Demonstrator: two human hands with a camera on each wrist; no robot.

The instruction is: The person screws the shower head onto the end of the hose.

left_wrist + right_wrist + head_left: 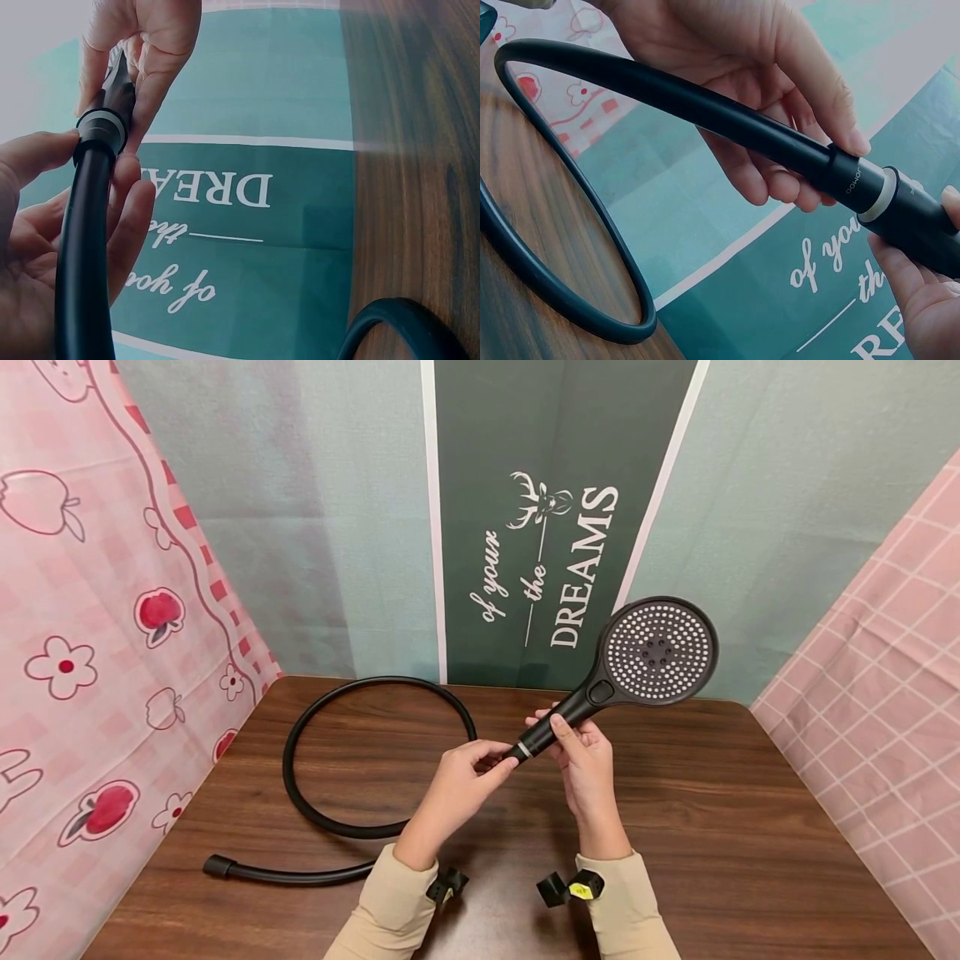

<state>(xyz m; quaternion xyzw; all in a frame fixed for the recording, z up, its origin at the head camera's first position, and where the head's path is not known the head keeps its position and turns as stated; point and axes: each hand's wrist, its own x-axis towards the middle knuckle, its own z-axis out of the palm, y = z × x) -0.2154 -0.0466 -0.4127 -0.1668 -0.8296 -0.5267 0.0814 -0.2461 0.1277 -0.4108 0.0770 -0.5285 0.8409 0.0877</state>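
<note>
A black handheld shower head (658,652) with a round face of pale nozzles tilts up to the right above the table. My right hand (587,768) grips its handle (568,714), thumb on top. My left hand (463,781) pinches the collar of the black shower hose (330,822) at the handle's lower end. In the right wrist view the hose collar (847,176) meets the handle, with a thin white ring (881,196) showing between them. The left wrist view shows the hose (84,247) running down from that joint past the left palm.
The hose loops over the brown wooden table (697,827), its free end fitting (217,866) lying at the left. Behind the table hangs a green curtain with lettering (585,568). Pink patterned cloth (67,610) covers the left side, pink checked cloth (885,693) the right.
</note>
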